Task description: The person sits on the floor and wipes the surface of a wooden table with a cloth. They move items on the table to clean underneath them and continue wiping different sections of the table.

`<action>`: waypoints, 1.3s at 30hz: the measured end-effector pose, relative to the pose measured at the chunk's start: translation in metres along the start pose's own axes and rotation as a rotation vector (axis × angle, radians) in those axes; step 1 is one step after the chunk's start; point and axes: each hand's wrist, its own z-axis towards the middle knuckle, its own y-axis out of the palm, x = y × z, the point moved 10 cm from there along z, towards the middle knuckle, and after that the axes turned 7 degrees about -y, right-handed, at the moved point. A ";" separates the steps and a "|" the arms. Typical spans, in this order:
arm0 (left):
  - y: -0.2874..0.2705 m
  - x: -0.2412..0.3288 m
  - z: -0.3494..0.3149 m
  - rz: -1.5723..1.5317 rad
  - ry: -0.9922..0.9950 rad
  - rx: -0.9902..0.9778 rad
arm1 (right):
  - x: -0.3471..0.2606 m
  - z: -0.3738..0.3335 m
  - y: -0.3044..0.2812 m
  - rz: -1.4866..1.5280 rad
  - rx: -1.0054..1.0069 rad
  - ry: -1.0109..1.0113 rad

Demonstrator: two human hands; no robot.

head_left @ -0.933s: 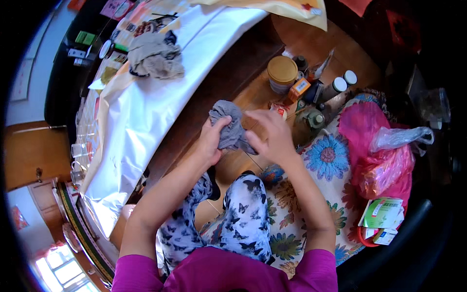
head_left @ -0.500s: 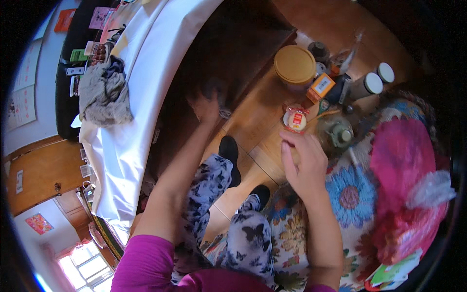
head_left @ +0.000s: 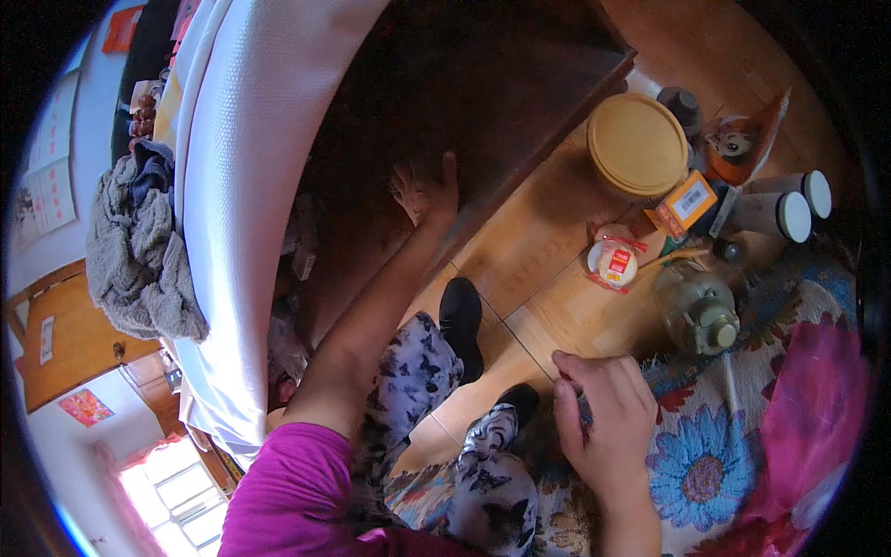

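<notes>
The left hand (head_left: 425, 193), fingers spread, is over a dark brown wooden panel (head_left: 483, 102); contact is unclear. The panel's straight edge runs just right of it, then bare tan floor tiles (head_left: 520, 269). The right hand (head_left: 608, 408), thumb and fingertips apart, is near a clear, round-bodied bottle (head_left: 691, 302). Earlier, the left hand gripped a balled grey cloth. Beyond the right hand, an orange cardboard box (head_left: 685, 206) bears a barcode.

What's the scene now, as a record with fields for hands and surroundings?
Left hand: fingers spread over dark wood; contact unclear, nothing seen in it
Right hand: fingers partly curled, nothing seen in it, near floral cover
Right of centre: yellow-lidded tub, orange box, wrapped packet, clear jug
Far left: crumpled grey cloth beside white covering
Far right: pink bag on floral cover
</notes>
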 end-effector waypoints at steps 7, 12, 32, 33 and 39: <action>-0.035 -0.037 0.101 -0.084 0.142 -0.042 | 0.004 -0.004 -0.005 0.080 -0.028 0.057; -0.023 -0.016 0.189 -0.035 0.259 -0.054 | 0.015 -0.012 -0.007 0.094 -0.060 0.141; 0.007 -0.011 0.276 -0.166 0.195 -0.237 | 0.024 -0.024 -0.001 0.155 -0.211 0.157; 0.003 -0.017 0.273 -0.163 0.186 -0.231 | 0.024 -0.026 -0.001 0.158 -0.199 0.149; -0.004 -0.038 0.245 -0.234 0.124 -0.250 | 0.024 -0.032 -0.005 0.149 -0.135 0.146</action>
